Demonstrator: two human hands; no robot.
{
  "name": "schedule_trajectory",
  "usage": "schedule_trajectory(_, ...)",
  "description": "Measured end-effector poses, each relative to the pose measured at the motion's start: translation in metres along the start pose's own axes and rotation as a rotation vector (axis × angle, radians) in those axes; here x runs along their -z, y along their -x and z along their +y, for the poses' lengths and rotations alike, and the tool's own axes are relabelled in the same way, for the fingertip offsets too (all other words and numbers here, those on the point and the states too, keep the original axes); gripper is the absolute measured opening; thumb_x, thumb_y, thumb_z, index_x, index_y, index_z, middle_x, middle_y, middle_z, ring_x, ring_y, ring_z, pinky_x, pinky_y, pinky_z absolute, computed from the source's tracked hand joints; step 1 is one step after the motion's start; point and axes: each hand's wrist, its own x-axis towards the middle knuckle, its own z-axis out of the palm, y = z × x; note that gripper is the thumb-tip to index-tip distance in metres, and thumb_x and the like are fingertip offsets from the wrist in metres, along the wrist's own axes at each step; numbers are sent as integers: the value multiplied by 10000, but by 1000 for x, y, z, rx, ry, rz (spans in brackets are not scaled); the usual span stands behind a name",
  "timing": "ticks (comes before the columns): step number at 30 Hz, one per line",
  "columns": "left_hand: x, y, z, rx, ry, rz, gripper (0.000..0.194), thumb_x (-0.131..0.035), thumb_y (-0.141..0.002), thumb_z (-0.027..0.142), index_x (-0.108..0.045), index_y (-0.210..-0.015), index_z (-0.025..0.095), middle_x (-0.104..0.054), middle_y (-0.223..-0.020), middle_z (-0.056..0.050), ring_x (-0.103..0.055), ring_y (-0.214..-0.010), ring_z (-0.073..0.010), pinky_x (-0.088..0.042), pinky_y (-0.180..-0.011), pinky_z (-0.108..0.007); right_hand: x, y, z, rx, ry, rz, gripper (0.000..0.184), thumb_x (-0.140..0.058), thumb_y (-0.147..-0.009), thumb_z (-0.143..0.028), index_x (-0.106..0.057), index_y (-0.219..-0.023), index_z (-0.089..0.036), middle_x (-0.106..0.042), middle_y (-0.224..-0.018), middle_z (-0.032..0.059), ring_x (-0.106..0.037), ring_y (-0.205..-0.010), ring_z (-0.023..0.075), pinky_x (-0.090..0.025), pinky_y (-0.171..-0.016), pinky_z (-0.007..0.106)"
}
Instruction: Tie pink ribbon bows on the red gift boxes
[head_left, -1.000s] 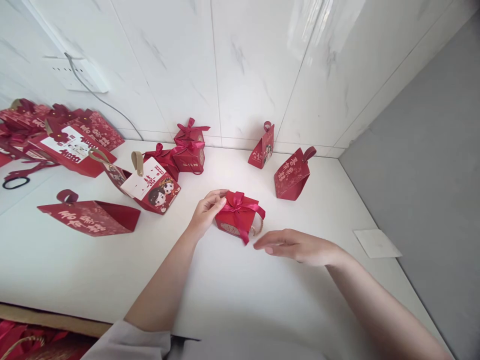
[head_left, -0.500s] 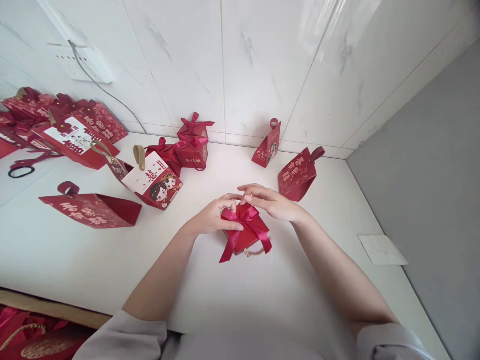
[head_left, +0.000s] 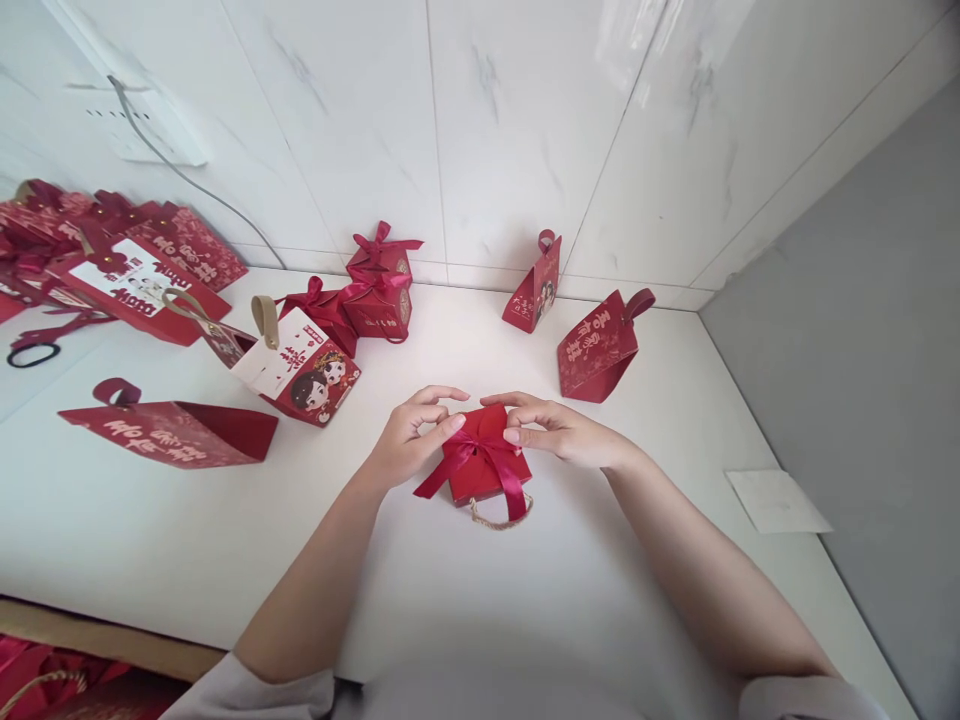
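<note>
A small red gift box (head_left: 491, 418) with a satin ribbon bow (head_left: 480, 452) lies on the white counter in front of me. The ribbon's two tails spread to the left and toward me. At the box's left side my left hand (head_left: 420, 428) pinches the bow with thumb and curled fingers, its index finger stretched over the far edge. On the right my right hand (head_left: 551, 428) is closed at the bow's other side, thumb against the ribbon. A twisted gold cord handle (head_left: 501, 522) sticks out from the near side of the box.
Red paper boxes with loop handles stand around: a long one (head_left: 172, 435) at left, a printed one (head_left: 300, 370), two at right (head_left: 598, 350) (head_left: 536, 288). Ribboned boxes (head_left: 379, 300) stand by the wall. Scissors (head_left: 37, 350) lie far left, a white paper (head_left: 776, 500) right.
My hands have moved apart to opposite sides of the bow. Its loops look smaller and the left tail has swung outward. The view has shifted slightly.
</note>
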Motion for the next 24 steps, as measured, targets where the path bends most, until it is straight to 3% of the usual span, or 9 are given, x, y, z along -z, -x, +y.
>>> schedule_trajectory(3,-3,3,1,-49,-82,101,381,-539,-887,315,-481,-534,183,-623,-1180,-50,-557,-1123,-241,-413,-953,-355,-2,2,-1,-13,32,45,320,-538,-910,-481,-650,-780,-211,-435,-1398,48,-323,-1369,259,-353,-1064,420)
schedule_trajectory(7,-5,4,2,-84,-132,179,367,-543,-877,288,-473,-530,189,-630,-1161,-53,-559,-1106,-245,-417,-953,-362,-4,2,-1,-48,41,64,313,-516,-922,-487,-665,-818,-231,-410,-1412,27,-389,-1321,255,-371,-1058,418)
schedule_trajectory(16,0,5,-3,-249,-420,249,312,-541,-867,218,-529,-557,185,-614,-1159,-59,-542,-1096,-241,-408,-973,-400,-5,1,1,-52,22,43,299,-501,-938,-467,-681,-882,-236,-365,-1430,31,-371,-1330,240,-375,-1067,390)
schedule_trajectory(21,1,6,-6,-392,-592,307,247,-571,-844,184,-539,-599,177,-623,-1129,-54,-543,-1090,-238,-337,-1062,-471,-5,1,3,-62,-4,39,280,-514,-933,-467,-667,-867,-241,-333,-1454,11,-368,-1332,239,-367,-1073,390)
schedule_trajectory(24,1,6,-9,-350,-526,306,267,-557,-860,200,-531,-596,176,-613,-1137,-59,-536,-1091,-234,-348,-1057,-466,-5,-1,4,-61,-38,21,280,-519,-930,-468,-657,-862,-233,-327,-1455,17,-385,-1320,238,-380,-1060,385)
